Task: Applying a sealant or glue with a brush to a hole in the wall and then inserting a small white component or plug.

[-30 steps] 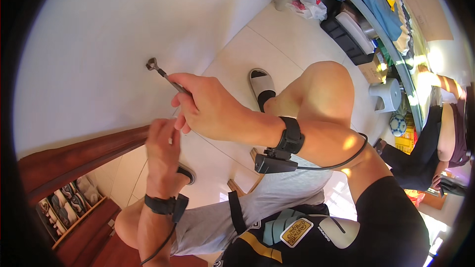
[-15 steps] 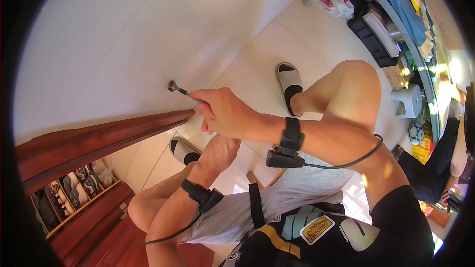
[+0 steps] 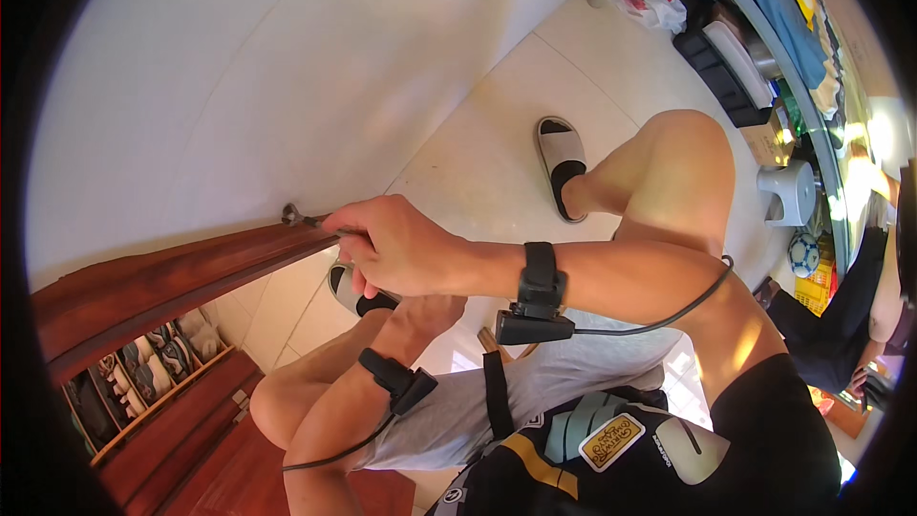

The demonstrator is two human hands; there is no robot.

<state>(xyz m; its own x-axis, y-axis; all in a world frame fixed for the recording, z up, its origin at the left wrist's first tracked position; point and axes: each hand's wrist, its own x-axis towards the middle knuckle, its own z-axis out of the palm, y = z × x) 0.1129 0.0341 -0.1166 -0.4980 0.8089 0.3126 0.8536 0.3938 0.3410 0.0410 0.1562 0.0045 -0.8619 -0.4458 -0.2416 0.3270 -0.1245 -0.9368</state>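
In my right hand, the fingers wrap round the thin handle of a small tool with a rounded metal head; its exact kind is not clear. The head is against or very near the white wall, just above the reddish-brown wooden frame. Below and behind the right hand is my left hand. Its fingers are mostly hidden, so I cannot make out whether it holds anything. Both wrists wear black straps with cabled boxes.
At lower left, an open shoe drawer sticks out below the wooden frame. My slippered feet stand on pale floor tiles. To the right are a white stool, a ball, a crowded shelf and another person.
My right hand and the tool have moved left and down; the tool's head has gone from higher on the wall to beside the wooden frame. The left hand has shifted slightly down.
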